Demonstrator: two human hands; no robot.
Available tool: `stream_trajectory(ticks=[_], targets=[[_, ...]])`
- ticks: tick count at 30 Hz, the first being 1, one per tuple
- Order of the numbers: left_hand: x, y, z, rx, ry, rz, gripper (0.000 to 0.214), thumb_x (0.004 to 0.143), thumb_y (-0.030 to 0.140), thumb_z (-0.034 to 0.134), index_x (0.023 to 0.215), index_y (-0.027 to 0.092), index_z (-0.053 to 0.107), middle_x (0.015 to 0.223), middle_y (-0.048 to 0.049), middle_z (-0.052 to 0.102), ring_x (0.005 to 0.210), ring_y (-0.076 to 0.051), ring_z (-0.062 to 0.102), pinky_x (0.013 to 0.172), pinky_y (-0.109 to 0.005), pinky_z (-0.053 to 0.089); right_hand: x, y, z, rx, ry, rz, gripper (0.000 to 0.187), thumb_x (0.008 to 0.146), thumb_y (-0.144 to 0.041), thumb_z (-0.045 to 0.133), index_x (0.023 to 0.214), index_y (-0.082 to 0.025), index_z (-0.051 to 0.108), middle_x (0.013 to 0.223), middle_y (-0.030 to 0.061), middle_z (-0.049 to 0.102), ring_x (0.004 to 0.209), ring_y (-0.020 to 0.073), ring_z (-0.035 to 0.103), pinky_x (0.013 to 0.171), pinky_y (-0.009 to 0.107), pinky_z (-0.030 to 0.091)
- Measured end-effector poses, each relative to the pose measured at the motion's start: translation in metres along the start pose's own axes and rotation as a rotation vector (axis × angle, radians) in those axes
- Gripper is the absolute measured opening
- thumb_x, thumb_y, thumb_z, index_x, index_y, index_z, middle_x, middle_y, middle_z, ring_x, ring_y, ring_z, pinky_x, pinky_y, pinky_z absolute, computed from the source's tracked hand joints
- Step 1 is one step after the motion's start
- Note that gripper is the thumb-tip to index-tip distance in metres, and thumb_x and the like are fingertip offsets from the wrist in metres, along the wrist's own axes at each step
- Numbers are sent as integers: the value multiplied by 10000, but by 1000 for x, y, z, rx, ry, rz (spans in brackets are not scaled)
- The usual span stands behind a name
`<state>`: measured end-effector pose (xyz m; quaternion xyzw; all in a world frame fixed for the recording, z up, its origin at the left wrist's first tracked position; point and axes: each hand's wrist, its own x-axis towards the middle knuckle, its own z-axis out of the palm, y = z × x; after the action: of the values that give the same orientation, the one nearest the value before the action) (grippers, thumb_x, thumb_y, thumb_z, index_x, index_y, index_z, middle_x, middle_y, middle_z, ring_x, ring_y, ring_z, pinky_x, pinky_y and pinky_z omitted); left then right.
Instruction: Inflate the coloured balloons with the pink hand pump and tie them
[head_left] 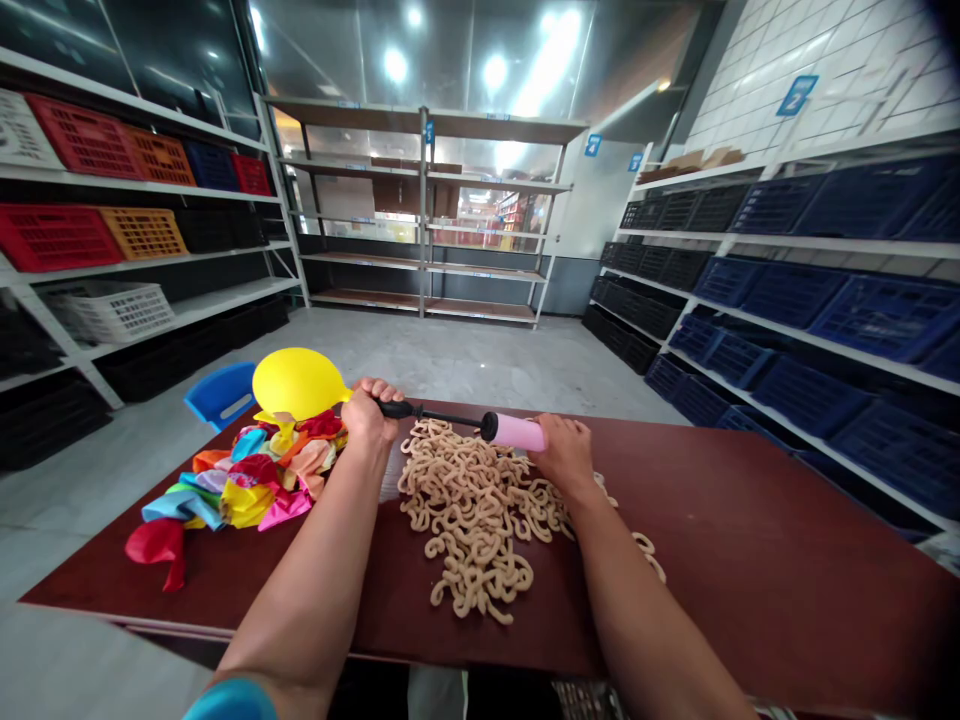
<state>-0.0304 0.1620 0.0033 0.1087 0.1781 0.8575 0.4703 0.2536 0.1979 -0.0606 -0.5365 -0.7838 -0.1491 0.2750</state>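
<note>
My left hand (pixel 373 412) is closed around the black end of a hand-held balloon pump (pixel 516 432), with the neck of a yellow balloon (pixel 296 384) held at its tip. The balloon is round and partly inflated, sticking out to the left. My right hand (pixel 564 452) grips the pump's pink barrel, and a thin dark rod shows between the two halves. Under the pump lies a heap of beige curled pieces (pixel 480 510). Left of my left forearm, a pile of limp coloured balloons (pixel 251 490) rests on the table.
The dark red table (pixel 750 540) reaches far to the right. A blue chair (pixel 221 393) stands behind its left corner. Shelves with red crates (pixel 60 237) line the left wall, and blue crates (pixel 862 310) fill the right shelves. A metal rack (pixel 424 215) stands at the back.
</note>
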Motion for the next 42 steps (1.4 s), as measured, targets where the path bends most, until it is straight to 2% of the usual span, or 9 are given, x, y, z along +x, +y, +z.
stream_trajectory(ticks=[3,9,13,17,24,28,32,39,42], targets=[[-5,-5,2,-1,-35,8,181,608,54,393,612,184,267,470,75,258,363,-63,295,429,-205,282,0,-5,-2,-20,1,-2,197,709,-202,510,905,-191,523,834,43,588,831,187,464,834,336,202],[-25,-33,6,73,-75,-23,193,635,67,425,599,187,278,473,70,295,386,-83,366,530,-283,415,-3,-29,-8,-24,-16,-118,232,703,-250,541,917,-164,515,845,69,573,828,200,451,780,318,228],[-35,-45,7,107,-139,-38,190,629,62,427,602,188,288,491,65,305,381,-79,363,491,-260,391,-6,-40,-10,1,-30,-170,251,712,-292,544,921,-154,518,858,81,566,836,208,449,758,307,238],[-29,-36,8,87,-123,-29,191,593,39,406,604,188,287,492,64,276,369,-74,330,432,-227,324,-3,-35,-10,26,-25,-156,248,738,-286,517,953,-162,522,865,72,576,844,203,455,777,306,236],[-7,2,5,40,-12,61,175,559,49,378,615,188,289,491,68,246,357,-66,281,417,-220,288,3,-1,-5,-33,23,-3,203,722,-189,499,921,-186,539,858,48,591,855,186,455,841,330,202],[-5,5,2,9,-14,66,171,581,52,381,614,188,282,491,67,242,358,-64,279,416,-212,277,1,2,-4,-46,43,38,202,715,-177,495,912,-182,538,855,50,583,849,186,446,818,328,205],[-10,-7,4,-4,-28,37,186,607,58,392,611,188,260,486,69,224,354,-60,266,413,-208,265,-1,-9,-8,-49,34,-7,204,714,-191,506,915,-177,532,866,63,577,849,194,442,798,323,215],[-31,-42,9,45,-106,-22,222,612,50,425,599,184,249,498,66,242,375,-55,298,428,-214,289,-5,-33,-11,-35,-9,-148,249,705,-250,544,936,-159,523,855,77,556,844,208,430,768,312,238],[-34,-48,8,86,-129,-18,216,604,45,436,602,186,272,494,68,255,381,-59,320,436,-217,307,-6,-37,-8,-6,-17,-180,261,713,-273,545,946,-158,524,869,73,555,837,200,435,763,302,238]])
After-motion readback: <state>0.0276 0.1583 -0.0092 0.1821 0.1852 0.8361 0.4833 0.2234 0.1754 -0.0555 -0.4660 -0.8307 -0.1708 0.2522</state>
